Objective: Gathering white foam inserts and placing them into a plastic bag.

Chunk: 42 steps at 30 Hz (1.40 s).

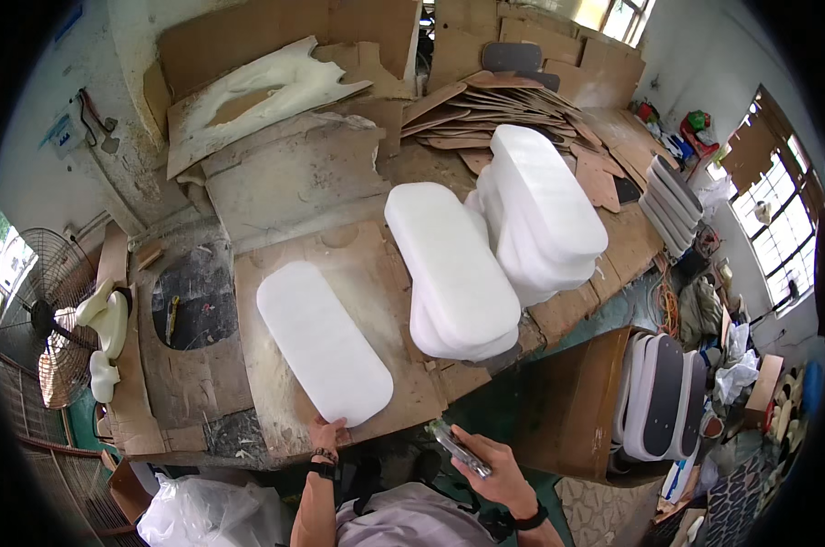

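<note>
A flat white foam pad [325, 342] with rounded ends lies slantwise on a dusty cardboard sheet. At its near end my left hand [327, 435] is closed on the edge, the thumb near the rim and the other fingers mostly hidden. My right hand [496, 472] is wrapped round a slim, silvery metal hand tool [462, 451] with a greenish tip, held in front of the table edge; its exact kind is unclear. Right of the pad stands a stack of similar thick white foam pads [453, 264]. Behind that rises a taller foam stack [549, 214].
Thin brown boards [494, 109] are heaped at the back. A yellow-handled cutter [171, 319] lies on a dark patch at left, near a large fan [43, 314]. An open carton [567, 397] at right holds dark-faced pads. A plastic bag [207, 510] sits below the table.
</note>
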Motion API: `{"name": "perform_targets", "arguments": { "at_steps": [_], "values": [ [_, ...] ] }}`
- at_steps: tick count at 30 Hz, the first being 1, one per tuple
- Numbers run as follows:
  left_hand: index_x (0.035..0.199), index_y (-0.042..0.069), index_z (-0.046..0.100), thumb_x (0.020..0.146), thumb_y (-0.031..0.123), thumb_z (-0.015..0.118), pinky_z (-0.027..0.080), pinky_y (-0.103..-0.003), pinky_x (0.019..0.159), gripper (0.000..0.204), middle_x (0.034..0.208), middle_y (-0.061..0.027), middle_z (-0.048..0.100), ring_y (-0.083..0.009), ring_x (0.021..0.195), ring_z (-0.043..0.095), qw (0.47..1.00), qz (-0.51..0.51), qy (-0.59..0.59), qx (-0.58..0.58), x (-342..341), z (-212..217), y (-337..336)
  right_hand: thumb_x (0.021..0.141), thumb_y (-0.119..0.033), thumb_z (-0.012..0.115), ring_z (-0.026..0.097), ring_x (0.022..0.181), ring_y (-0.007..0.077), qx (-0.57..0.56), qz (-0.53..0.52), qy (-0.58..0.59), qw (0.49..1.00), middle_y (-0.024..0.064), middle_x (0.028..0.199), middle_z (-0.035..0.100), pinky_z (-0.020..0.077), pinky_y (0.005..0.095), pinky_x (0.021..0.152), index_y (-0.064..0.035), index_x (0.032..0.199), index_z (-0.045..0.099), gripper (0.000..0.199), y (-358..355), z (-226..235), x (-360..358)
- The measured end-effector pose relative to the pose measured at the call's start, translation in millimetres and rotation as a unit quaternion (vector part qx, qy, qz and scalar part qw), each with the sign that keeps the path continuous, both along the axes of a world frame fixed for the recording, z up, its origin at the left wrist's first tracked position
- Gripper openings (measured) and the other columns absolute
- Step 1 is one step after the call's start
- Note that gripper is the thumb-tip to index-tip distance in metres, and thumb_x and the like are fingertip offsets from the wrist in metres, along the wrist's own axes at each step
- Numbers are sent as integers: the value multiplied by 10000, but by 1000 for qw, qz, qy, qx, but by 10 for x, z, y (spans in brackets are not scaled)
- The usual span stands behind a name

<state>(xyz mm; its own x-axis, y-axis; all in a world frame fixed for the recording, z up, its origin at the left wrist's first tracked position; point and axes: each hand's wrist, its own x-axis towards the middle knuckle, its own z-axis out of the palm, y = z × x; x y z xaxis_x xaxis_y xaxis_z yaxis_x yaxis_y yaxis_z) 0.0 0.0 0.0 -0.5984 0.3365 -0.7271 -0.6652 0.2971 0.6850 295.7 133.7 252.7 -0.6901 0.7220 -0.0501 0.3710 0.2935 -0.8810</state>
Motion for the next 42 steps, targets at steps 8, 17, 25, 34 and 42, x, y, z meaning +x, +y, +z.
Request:
{"name": "perform_targets", "arguments": {
  "at_steps": [8, 17, 25, 34, 42],
  "values": [
    [1088, 18, 627, 786, -40, 771, 560, -332, 587, 340, 916, -87, 677, -184, 695, 646, 998, -22, -7, 56, 49, 124, 114, 907, -276, 710, 690, 975, 476, -29, -22, -268, 963, 315, 993, 707, 548, 514, 844, -78, 1348, 663, 486, 434, -1860, -789],
    [1249, 34, 415, 818, -38, 724, 658, -449, 771, 535, 1134, -142, 581, -269, 941, 677, 990, 42, 4, 138, 72, -41, 198, 917, -264, 680, 673, 1065, 458, -63, 52, -241, 967, 262, 1143, 714, 540, 506, 918, -118, 1367, 650, 474, 172, -1894, -905],
    [1325, 28, 371, 831, 36, 658, 668, -466, 793, 571, 1201, -173, 608, -313, 1047, 693, 969, -9, 100, 225, -67, 1253, 313, 912, -248, 651, 684, 1047, 439, 17, 42, -187, 981, 242, 1197, 702, 560, 499, 901, -112, 1475, 537, 590, 43, -1373, -21],
    [1449, 1, 358, 909, 211, 757, 616, -436, 871, 704, 1284, -200, 585, -300, 1114, 656, 929, -196, 134, 284, 376, 2322, 1454, 886, -221, 731, 681, 1120, 401, -40, -118, -169, 978, 218, 1265, 697, 548, 430, 968, -59, 1397, 627, 547, -459, -1198, 985],
    [1366, -20, 543, 974, 134, 715, 546, -345, 944, 455, 1233, -132, 639, -205, 1108, 631, 872, -363, 189, 270, 985, 2269, 1343, 923, -120, 741, 661, 892, 179, -53, -239, 70, 967, 142, 1092, 724, 526, 309, 837, -20, 1443, 570, 557, 11, -507, 1314]
  ]
}}
